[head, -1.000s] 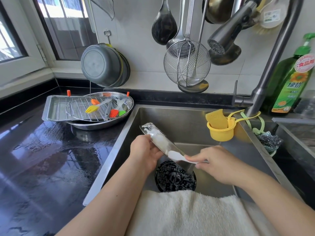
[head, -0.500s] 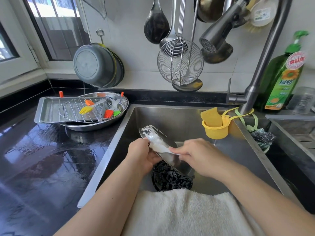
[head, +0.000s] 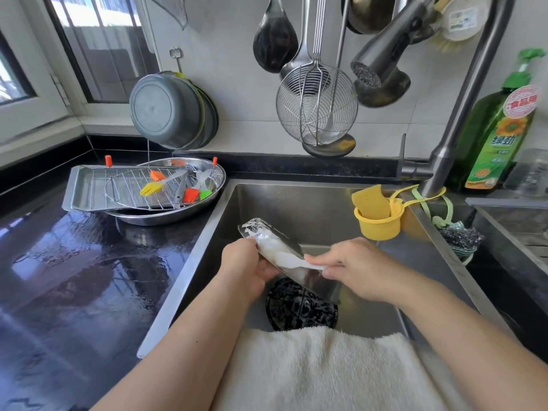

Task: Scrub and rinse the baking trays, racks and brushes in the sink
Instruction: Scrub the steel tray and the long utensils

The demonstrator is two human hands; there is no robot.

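white towel (head: 320, 369) draped on the sink's (head: 296, 200) near edge. above the drain, left hand (head: 246, 264) curls round a soapy steel tray (head: 277, 247), tilted on edge. right hand (head: 353, 266) pinches a white cloth (head: 296, 262) flat against it. best to keep firm, long strokes with the tray braced. cleaned racks and brushes (head: 166, 188) wait far left on the counter.

Left hand (head: 246, 264) curled in a grip, right hand (head: 353, 266) pinching, forearms converging.
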